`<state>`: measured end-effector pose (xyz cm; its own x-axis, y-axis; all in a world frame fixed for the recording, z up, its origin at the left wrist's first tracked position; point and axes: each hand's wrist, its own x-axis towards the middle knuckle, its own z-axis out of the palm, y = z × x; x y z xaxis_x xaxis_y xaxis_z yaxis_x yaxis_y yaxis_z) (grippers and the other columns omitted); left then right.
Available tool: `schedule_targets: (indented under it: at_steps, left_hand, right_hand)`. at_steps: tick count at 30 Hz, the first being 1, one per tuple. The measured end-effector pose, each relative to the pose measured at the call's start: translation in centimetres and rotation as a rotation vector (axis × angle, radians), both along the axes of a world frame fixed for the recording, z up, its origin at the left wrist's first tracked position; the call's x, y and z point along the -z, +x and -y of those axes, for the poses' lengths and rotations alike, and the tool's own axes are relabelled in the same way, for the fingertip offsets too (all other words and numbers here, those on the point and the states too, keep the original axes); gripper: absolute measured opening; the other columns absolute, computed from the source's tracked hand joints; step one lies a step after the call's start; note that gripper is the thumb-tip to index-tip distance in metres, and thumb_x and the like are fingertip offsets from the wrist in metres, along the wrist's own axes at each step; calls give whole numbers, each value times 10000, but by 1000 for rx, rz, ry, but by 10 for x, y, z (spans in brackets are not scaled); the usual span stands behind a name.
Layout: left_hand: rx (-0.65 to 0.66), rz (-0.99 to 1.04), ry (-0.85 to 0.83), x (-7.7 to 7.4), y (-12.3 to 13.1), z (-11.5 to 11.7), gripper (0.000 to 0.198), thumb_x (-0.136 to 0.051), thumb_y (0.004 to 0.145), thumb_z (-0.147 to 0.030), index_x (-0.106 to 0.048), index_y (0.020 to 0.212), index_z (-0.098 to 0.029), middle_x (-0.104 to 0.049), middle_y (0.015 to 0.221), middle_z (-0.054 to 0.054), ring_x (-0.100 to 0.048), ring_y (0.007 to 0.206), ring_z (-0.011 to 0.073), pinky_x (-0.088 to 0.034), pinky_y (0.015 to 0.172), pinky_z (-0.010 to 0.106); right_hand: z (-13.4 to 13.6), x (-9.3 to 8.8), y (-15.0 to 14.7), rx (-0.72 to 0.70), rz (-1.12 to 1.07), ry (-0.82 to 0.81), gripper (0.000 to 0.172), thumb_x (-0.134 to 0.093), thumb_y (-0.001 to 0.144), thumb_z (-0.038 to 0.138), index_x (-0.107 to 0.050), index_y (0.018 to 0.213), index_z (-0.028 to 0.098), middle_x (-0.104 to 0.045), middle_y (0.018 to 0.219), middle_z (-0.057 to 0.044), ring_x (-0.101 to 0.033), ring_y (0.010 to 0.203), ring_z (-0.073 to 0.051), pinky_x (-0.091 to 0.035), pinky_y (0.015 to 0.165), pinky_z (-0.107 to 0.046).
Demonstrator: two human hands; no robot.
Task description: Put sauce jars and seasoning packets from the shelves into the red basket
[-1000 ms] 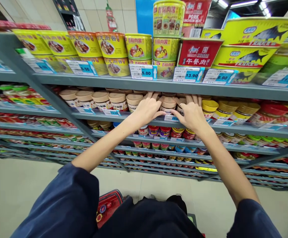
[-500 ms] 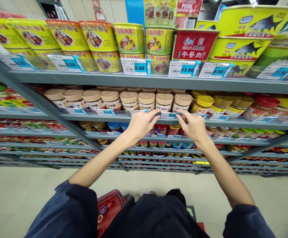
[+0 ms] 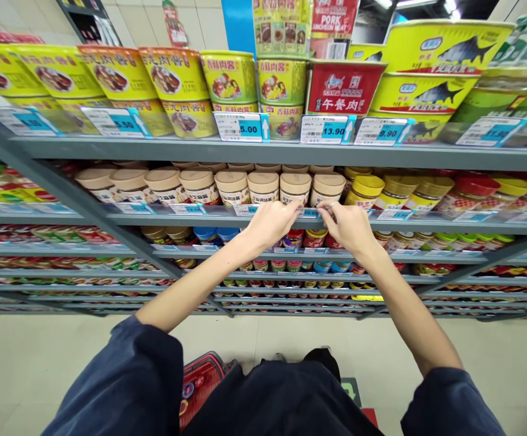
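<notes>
Left hand (image 3: 271,223) and right hand (image 3: 351,229) are down off the jar lids (image 3: 295,180), fingers pinched on price tag (image 3: 310,213) ends mid-frame, so work's now at the tag.

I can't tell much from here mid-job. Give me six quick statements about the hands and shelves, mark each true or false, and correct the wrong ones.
1. The left hand and right hand are at opposite ends of a price tag. True.
2. Each hand is lifting a jar. False: neither holds one; their fingers are at the shelf edge.
3. The jars just behind that tag have beige lids. True.
4. The red basket is on the top shelf. False: it is low in the view, on the person's left.
5. A yellow-lidded jar stands right of the beige-lidded ones. True.
6. The red can stands above a 5.00 label. False: the label reads 13.90.
</notes>
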<state>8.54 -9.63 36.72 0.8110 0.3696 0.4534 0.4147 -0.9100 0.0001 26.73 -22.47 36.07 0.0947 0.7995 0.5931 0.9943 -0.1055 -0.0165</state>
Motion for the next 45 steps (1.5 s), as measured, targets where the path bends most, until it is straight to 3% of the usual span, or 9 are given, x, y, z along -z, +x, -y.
schedule_targets:
  at_steps: [6, 16, 20, 29, 35, 37, 40, 42, 45]
  left_hand:
    - [-106, -26, 38, -5, -6, 5, 415, -356, 1067, -359, -679, 1208, -140, -764, 824, 178, -752, 804, 327, -517, 722, 370]
    - [-135, 40, 82, 19, -7, 13, 319, -411, 1032, -192, -640, 1248, -138, -761, 803, 157, -762, 770, 282, -490, 639, 302]
    - [-134, 85, 7, 18, -5, 14, 312, -404, 1038, -196, -633, 1241, -137, -763, 827, 166, -765, 798, 304, -496, 668, 326]
    - [-177, 64, 18, 9, -5, 21, 319, -382, 1046, -212, -635, 1231, -150, -766, 812, 143, -763, 806, 287, -485, 660, 309]
    - [-134, 134, -5, 16, -9, 16, 333, -383, 1068, -290, -654, 1207, -154, -762, 791, 116, -741, 725, 243, -472, 627, 297]
    - [-85, 265, -22, 11, -19, 6, 337, -427, 1062, -358, -647, 1218, -156, -756, 795, 87, -716, 709, 211, -486, 653, 295]
    - [55, 462, 24, -9, -34, -12, 298, -491, 1039, -370, -660, 1183, -170, -758, 984, 85, -692, 937, 216, -525, 834, 341]
    - [171, 453, 81, -26, -38, -20, 258, -491, 1035, -322, -679, 1130, -173, -730, 1138, 97, -641, 1107, 240, -511, 949, 388]
    - [241, 294, 115, -41, -31, -19, 268, -470, 1032, -269, -670, 1165, -148, -701, 1197, 127, -618, 1151, 268, -518, 966, 418]
  right_hand:
    - [0, -1, 0, 13, 13, -3, 289, -466, 1048, 352, -702, 1122, 204, -812, 889, -58, -749, 740, -238, -416, 617, -301]
    - [1, 5, 4, -34, 1, 40, 260, -494, 1038, 335, -699, 1102, 189, -798, 808, -49, -729, 649, -211, -402, 584, -281]
    - [1, 4, 5, -40, -18, 61, 242, -521, 1019, 333, -707, 1089, 195, -787, 769, -33, -721, 631, -202, -407, 578, -281]
    - [3, -1, 2, -13, -66, 70, 230, -565, 989, 351, -733, 1028, 198, -765, 682, -9, -689, 553, -182, -415, 583, -270]
    - [8, 0, -6, -26, -49, 103, 248, -563, 1000, 346, -741, 1063, 187, -797, 781, -53, -729, 642, -216, -488, 624, -302]
    - [15, -5, -7, -104, -86, 171, 260, -575, 999, 347, -726, 1130, 181, -811, 919, -81, -759, 783, -236, -553, 723, -337]
    - [24, -20, -6, -162, -85, 287, 273, -562, 1008, 314, -699, 1207, 188, -777, 1133, -117, -735, 1030, -258, -567, 922, -407]
    - [21, -34, -3, -153, -41, 285, 274, -534, 1015, 294, -697, 1212, 195, -746, 1207, -128, -690, 1137, -279, -542, 995, -452]
    - [7, -51, 5, -111, 9, 167, 295, -501, 1018, 287, -699, 1210, 183, -735, 1210, -146, -662, 1154, -323, -522, 998, -517]
